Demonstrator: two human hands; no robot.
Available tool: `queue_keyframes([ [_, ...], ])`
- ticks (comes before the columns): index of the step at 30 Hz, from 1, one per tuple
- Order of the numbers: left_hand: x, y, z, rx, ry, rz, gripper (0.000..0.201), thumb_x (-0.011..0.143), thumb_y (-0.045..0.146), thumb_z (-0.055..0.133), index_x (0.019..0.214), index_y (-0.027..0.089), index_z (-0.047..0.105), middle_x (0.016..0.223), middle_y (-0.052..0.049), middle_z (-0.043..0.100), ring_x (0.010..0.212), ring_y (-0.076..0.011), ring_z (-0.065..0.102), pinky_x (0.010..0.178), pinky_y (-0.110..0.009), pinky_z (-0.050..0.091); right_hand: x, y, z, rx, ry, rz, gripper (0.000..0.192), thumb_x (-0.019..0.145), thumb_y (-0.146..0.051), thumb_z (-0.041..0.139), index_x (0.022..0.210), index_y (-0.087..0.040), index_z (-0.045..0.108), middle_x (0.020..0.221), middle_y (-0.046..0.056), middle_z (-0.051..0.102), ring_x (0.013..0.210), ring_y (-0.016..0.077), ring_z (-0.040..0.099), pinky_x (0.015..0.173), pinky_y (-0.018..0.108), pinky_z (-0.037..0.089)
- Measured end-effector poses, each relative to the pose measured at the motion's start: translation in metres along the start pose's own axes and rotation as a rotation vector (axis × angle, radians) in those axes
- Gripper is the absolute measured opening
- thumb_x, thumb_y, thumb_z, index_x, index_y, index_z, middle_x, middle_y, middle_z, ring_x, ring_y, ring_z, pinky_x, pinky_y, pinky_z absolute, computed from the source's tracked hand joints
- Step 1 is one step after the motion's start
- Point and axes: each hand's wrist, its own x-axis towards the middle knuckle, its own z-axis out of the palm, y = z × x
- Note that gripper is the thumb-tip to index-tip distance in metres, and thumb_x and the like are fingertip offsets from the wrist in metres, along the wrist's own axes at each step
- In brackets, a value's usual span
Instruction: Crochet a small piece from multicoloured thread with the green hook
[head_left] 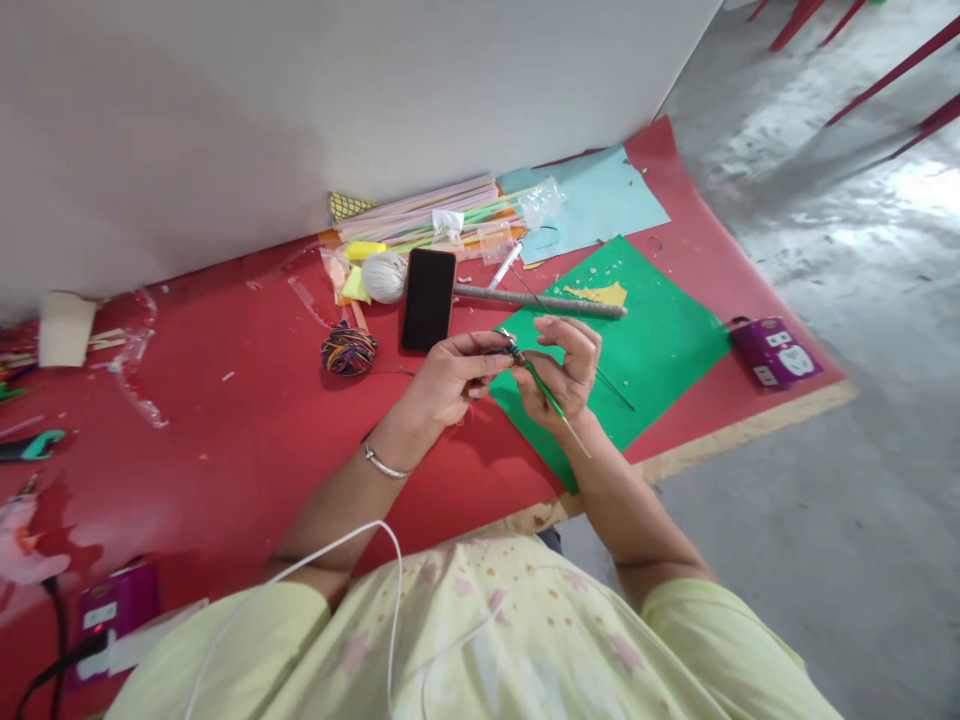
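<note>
My left hand (461, 378) is closed, thumb and fingers pinching a small bit of dark multicoloured yarn work (512, 349). My right hand (562, 375) grips a slim green-and-silver needle (550, 393), whose thin metal end points down toward my right wrist. Both hands meet at the yarn work, and fingers cover most of it; the needle's tip shape cannot be made out. From a multicoloured yarn ball (349, 348) on the left, a strand runs toward my left hand. A thin dark stick (616, 390) lies on the green sheet (660, 330), partly behind my right hand.
Behind my hands lie a dark phone (428, 300), a white yarn ball (385, 277), a grey rod (540, 299), a white marker (505, 265) and bundled sticks (420, 208). Purple power boxes (777, 353) sit right and lower left. A wall borders the red table (247, 350); a white cable (330, 548) crosses my front.
</note>
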Motion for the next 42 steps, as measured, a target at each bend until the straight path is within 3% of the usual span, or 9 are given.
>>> queue_keyframes([
  [7,0.002,0.006,-0.011,0.033,-0.024,0.002,0.039,0.054,0.012,0.095,0.091,0.013,0.084,0.071,-0.001,0.07,0.049,-0.003,0.045,0.042,-0.018,0.025,0.003,-0.001,-0.001,0.096,-0.099,0.062,0.029,0.097,-0.058,0.066,0.108,-0.034,0.078,0.14,0.007,0.068,0.13,0.0365,0.062,0.104,0.057,0.064],
  [16,0.004,0.004,-0.006,-0.136,-0.066,-0.151,0.033,0.055,0.004,0.088,0.087,0.011,0.081,0.058,0.002,0.056,0.05,-0.0049,0.045,0.042,-0.015,0.024,0.004,0.001,-0.002,0.108,-0.036,0.052,0.03,0.096,-0.059,0.067,0.107,-0.034,0.08,0.134,0.008,0.068,0.123,0.0349,0.065,0.102,0.057,0.063],
  [21,0.004,0.015,-0.017,-0.106,-0.071,-0.133,0.037,0.056,0.002,0.087,0.093,0.009,0.083,0.061,0.001,0.059,0.049,-0.0036,0.042,0.042,-0.015,0.023,0.006,0.006,-0.004,0.204,-0.118,0.008,0.031,0.1,-0.058,0.064,0.12,-0.038,0.078,0.144,0.007,0.063,0.126,0.0337,0.063,0.088,0.049,0.066],
  [35,0.005,0.027,-0.033,0.035,-0.051,-0.078,0.029,0.057,0.007,0.085,0.086,0.008,0.082,0.061,0.0,0.059,0.048,-0.0034,0.041,0.042,-0.017,0.024,0.009,0.008,-0.011,0.221,-0.268,0.023,0.028,0.098,-0.055,0.068,0.12,-0.04,0.079,0.155,0.003,0.06,0.134,0.0349,0.059,0.094,0.052,0.065],
  [42,0.008,0.028,-0.036,0.063,-0.094,-0.164,0.027,0.053,0.007,0.083,0.079,0.007,0.08,0.056,-0.002,0.06,0.044,-0.0044,0.041,0.04,-0.018,0.021,0.022,0.002,-0.016,0.53,-0.314,0.193,0.027,0.104,-0.049,0.061,0.105,-0.034,0.083,0.155,0.004,0.06,0.143,0.0319,0.057,0.1,0.051,0.066],
])
